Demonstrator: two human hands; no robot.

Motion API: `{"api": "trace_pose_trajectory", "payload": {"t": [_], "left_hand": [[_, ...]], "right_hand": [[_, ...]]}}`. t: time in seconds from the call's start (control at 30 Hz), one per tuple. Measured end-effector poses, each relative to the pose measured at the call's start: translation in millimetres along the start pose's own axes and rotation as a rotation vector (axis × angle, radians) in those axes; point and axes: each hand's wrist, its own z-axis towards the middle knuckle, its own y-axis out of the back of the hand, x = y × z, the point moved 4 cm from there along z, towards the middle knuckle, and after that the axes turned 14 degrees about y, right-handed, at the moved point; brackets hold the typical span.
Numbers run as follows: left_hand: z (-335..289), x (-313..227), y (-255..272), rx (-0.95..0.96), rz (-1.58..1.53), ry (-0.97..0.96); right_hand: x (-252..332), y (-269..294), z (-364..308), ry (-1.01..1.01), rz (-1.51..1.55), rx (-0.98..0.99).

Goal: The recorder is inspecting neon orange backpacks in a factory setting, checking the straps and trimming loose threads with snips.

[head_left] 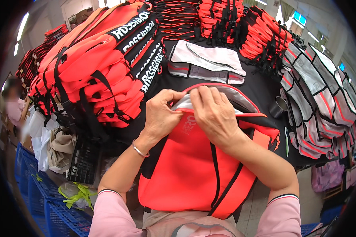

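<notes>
A red bag (pixel 178 173) with black straps lies on the table's near edge and against my front, its mouth partly open and a pale lining (pixel 241 98) showing inside. At the left of the mouth, my left hand (pixel 161 114) pinches the rim between thumb and fingers. My right hand (pixel 214 116) is bent over the middle of the same rim, its fingers gripping the red fabric and lining together; the fingertips are partly hidden inside. Just beyond the mouth rests a folded grey-white liner piece (pixel 205 59) with black trim.
Stacked red bags (pixel 95 71) rise high at the left, with more red and black stacks (pixel 221 23) behind. Grey-white liner pieces (pixel 316 94) pile up at the right beside a metal cup (pixel 279 106). Blue crates (pixel 47 197) stand lower left; another person (pixel 15 106) is far left.
</notes>
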Motion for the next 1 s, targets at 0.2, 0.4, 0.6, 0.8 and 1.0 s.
{"api": "trace_pose_trajectory", "payload": {"t": [0.2, 0.4, 0.6, 0.8, 1.0], "left_hand": [[-37.6, -3.7, 13.7, 0.578, -0.402, 0.353], [-64.8, -9.4, 7.5, 1.108, -0.324, 0.295], [-79.8, 14.6, -19.2, 1.319, -0.347, 0.322], [-69.2, 1.3, -15.3, 1.303, -0.516, 0.517], [-62.6, -5.6, -31.3, 1.161, -0.573, 0.526]], "right_hand": [[-4.5, 24.1, -15.2, 0.190, 0.444, -0.023], [-3.0, 28.2, -33.2, 0.013, 1.572, 0.654], [31.1, 12.1, -87.2, -0.670, 2.161, 0.691], [0.9, 23.8, -60.5, -0.760, 1.746, 0.556], [-23.3, 13.7, -37.1, -0.580, 1.488, 0.319]]}}
